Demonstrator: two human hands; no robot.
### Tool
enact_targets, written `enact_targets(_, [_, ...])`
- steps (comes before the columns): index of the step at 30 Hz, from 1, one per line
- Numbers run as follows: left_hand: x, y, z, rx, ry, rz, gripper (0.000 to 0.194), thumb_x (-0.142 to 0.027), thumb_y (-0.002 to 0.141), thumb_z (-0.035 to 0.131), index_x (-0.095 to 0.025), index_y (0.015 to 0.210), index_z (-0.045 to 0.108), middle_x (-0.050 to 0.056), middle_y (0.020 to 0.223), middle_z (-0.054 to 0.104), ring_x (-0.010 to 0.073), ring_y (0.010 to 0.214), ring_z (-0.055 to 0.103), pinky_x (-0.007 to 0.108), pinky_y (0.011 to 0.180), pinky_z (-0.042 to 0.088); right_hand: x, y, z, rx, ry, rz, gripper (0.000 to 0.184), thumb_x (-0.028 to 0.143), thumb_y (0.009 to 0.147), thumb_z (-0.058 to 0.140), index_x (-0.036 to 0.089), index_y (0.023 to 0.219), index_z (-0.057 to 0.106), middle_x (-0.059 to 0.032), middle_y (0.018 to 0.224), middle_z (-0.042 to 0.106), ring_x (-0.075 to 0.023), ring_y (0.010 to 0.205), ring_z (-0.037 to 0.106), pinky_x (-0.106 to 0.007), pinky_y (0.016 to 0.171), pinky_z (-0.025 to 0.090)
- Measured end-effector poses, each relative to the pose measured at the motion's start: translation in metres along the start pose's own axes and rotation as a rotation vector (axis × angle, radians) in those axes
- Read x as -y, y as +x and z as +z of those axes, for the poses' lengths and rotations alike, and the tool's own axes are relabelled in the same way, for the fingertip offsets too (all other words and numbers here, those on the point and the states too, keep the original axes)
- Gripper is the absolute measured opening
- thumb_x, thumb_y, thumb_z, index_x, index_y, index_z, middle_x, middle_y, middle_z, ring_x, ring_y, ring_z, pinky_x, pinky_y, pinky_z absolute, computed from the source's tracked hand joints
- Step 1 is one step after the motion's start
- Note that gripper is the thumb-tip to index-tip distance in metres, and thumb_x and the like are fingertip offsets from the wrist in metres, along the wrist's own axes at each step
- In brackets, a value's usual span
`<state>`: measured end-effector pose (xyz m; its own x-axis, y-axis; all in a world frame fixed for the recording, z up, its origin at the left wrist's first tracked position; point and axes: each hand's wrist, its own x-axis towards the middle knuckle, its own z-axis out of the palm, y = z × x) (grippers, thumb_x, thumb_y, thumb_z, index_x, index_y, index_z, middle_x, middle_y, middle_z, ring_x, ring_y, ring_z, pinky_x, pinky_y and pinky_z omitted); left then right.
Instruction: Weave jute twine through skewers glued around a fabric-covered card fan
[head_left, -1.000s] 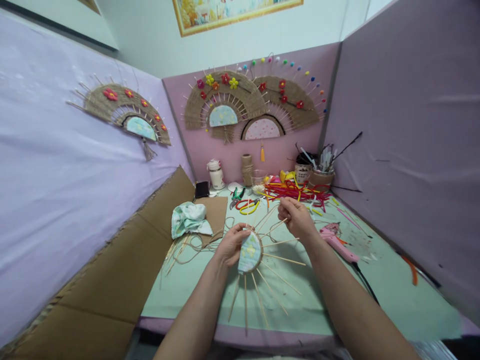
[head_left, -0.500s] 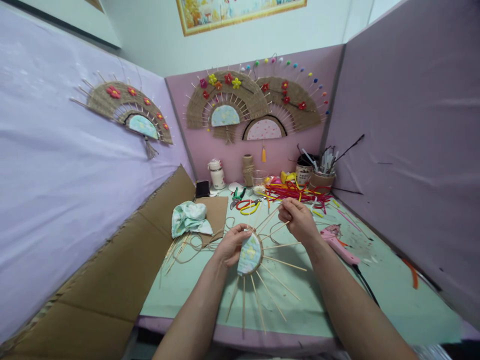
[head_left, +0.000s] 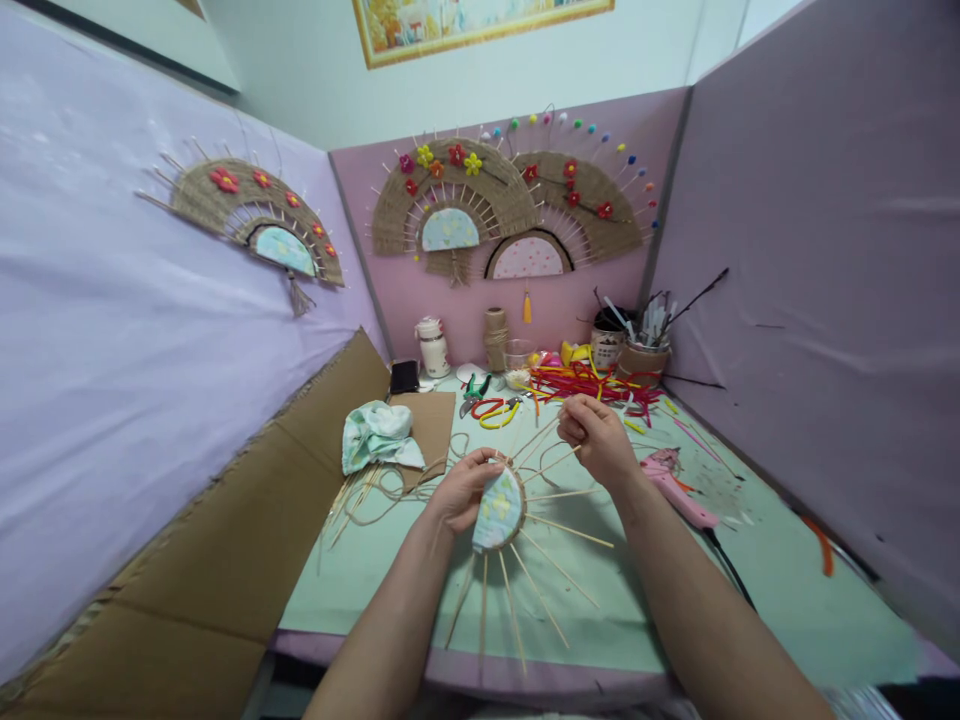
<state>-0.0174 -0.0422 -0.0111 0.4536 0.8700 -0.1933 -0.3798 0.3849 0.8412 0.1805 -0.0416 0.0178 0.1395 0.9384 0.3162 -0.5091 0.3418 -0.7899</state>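
Note:
My left hand [head_left: 459,490] grips the left edge of a half-made fan [head_left: 501,508]: a cloth-covered half disc in pale blue with thin wooden sticks [head_left: 561,528] fanning out from it. It is held tilted above the green table [head_left: 757,590]. My right hand [head_left: 596,438] is closed in a pinch just above and right of the disc, among the upper sticks, apparently on a thin jute cord that leads to the disc's rim. More jute cord [head_left: 390,488] trails off to the left over the table.
A folded patterned cloth [head_left: 379,438] lies on cardboard [head_left: 315,480] at left. Scissors and pliers [head_left: 491,408], red pipe cleaners [head_left: 592,385], pots of tools [head_left: 637,350], a twine spool [head_left: 493,338] and a pink glue gun [head_left: 675,485] lie behind and right. Finished fans [head_left: 457,205] hang on the walls.
My right hand has moved slightly left and toward the disc. The fan and my left hand have shifted a little left and down.

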Motion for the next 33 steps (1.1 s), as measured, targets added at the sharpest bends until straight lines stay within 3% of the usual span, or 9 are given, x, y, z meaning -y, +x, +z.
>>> enact_targets(3, [-0.001, 0.001, -0.002, -0.038, -0.031, 0.018, 0.035, -0.013, 0.054, 0.078, -0.014, 0.081, 0.055, 0.000, 0.067, 0.062, 0.0109, 0.056, 0.059, 0.022, 0.055, 0.045, 0.000, -0.001, 0.000, 0.043, -0.011, 0.001, 0.030, 0.030, 0.069, 0.072, 0.017, 0.055, 0.049, 0.0063, 0.049, 0.034, -0.0056, 0.046, 0.027, -0.019, 0.043, 0.023])
enact_targets(7, [-0.005, 0.002, -0.005, -0.065, -0.104, 0.077, 0.033, -0.014, 0.058, 0.077, -0.015, 0.083, 0.056, 0.000, 0.069, 0.063, 0.0109, 0.059, 0.060, 0.022, 0.058, 0.047, -0.002, 0.002, -0.002, -0.040, -0.075, 0.038, 0.032, 0.032, 0.066, 0.072, 0.018, 0.055, 0.046, 0.0069, 0.050, 0.034, -0.0049, 0.043, 0.022, -0.020, 0.040, 0.017])
enact_targets(13, [-0.011, 0.005, -0.009, -0.134, -0.219, 0.201, 0.033, -0.015, 0.060, 0.077, -0.015, 0.085, 0.056, 0.000, 0.072, 0.064, 0.0110, 0.061, 0.060, 0.023, 0.063, 0.047, -0.009, 0.002, -0.006, -0.044, -0.357, 0.256, 0.031, 0.041, 0.068, 0.067, 0.019, 0.058, 0.047, 0.0095, 0.046, 0.025, -0.0055, 0.041, 0.017, -0.022, 0.040, 0.012])
enact_targets(16, [-0.013, 0.008, -0.012, -0.201, -0.293, 0.262, 0.032, -0.012, 0.061, 0.076, -0.016, 0.085, 0.056, 0.000, 0.073, 0.064, 0.0110, 0.063, 0.060, 0.023, 0.065, 0.048, -0.005, -0.004, -0.002, 0.140, -0.583, 0.343, 0.030, 0.041, 0.070, 0.063, 0.018, 0.057, 0.048, 0.0082, 0.046, 0.030, -0.0060, 0.043, 0.022, -0.022, 0.042, 0.016])
enact_targets(20, [-0.013, 0.008, -0.014, -0.189, -0.350, 0.296, 0.031, -0.011, 0.062, 0.075, -0.016, 0.087, 0.056, 0.000, 0.075, 0.064, 0.0112, 0.065, 0.061, 0.023, 0.063, 0.048, 0.001, -0.014, 0.005, 0.671, -0.790, 0.416, 0.030, 0.039, 0.075, 0.058, 0.016, 0.058, 0.050, 0.0053, 0.052, 0.039, -0.0073, 0.050, 0.032, -0.021, 0.047, 0.024])
enact_targets(22, [-0.012, 0.007, -0.013, -0.149, -0.365, 0.294, 0.031, -0.012, 0.063, 0.075, -0.015, 0.088, 0.057, 0.000, 0.077, 0.065, 0.0107, 0.063, 0.061, 0.022, 0.061, 0.049, 0.002, -0.016, 0.007, 0.810, -0.835, 0.398, 0.031, 0.038, 0.077, 0.055, 0.016, 0.057, 0.048, 0.0052, 0.054, 0.038, -0.0075, 0.052, 0.032, -0.021, 0.049, 0.025])
enact_targets(26, [-0.012, 0.004, -0.012, -0.079, -0.399, 0.288, 0.028, -0.012, 0.065, 0.074, -0.016, 0.088, 0.058, 0.000, 0.082, 0.067, 0.0096, 0.065, 0.062, 0.020, 0.062, 0.050, -0.001, -0.016, 0.007, 0.810, -0.856, 0.421, 0.029, 0.037, 0.079, 0.052, 0.016, 0.059, 0.049, 0.0059, 0.054, 0.036, -0.0073, 0.052, 0.029, -0.021, 0.049, 0.025])
enact_targets(29, [-0.013, 0.002, -0.012, -0.027, -0.387, 0.285, 0.027, -0.013, 0.065, 0.074, -0.017, 0.087, 0.058, -0.001, 0.083, 0.067, 0.0093, 0.065, 0.062, 0.020, 0.063, 0.051, -0.004, -0.016, 0.007, 0.835, -0.862, 0.472, 0.027, 0.038, 0.081, 0.053, 0.014, 0.068, 0.057, 0.0043, 0.058, 0.044, -0.0083, 0.054, 0.037, -0.021, 0.052, 0.030])
enact_targets(33, [-0.013, 0.000, -0.012, -0.005, -0.348, 0.275, 0.032, -0.015, 0.063, 0.076, -0.016, 0.088, 0.058, 0.000, 0.082, 0.066, 0.0095, 0.066, 0.062, 0.020, 0.063, 0.051, -0.003, -0.015, 0.006, 0.877, -0.785, 0.385, 0.026, 0.035, 0.079, 0.060, 0.016, 0.096, 0.062, -0.0032, 0.090, 0.061, -0.0164, 0.083, 0.055, -0.029, 0.076, 0.043])
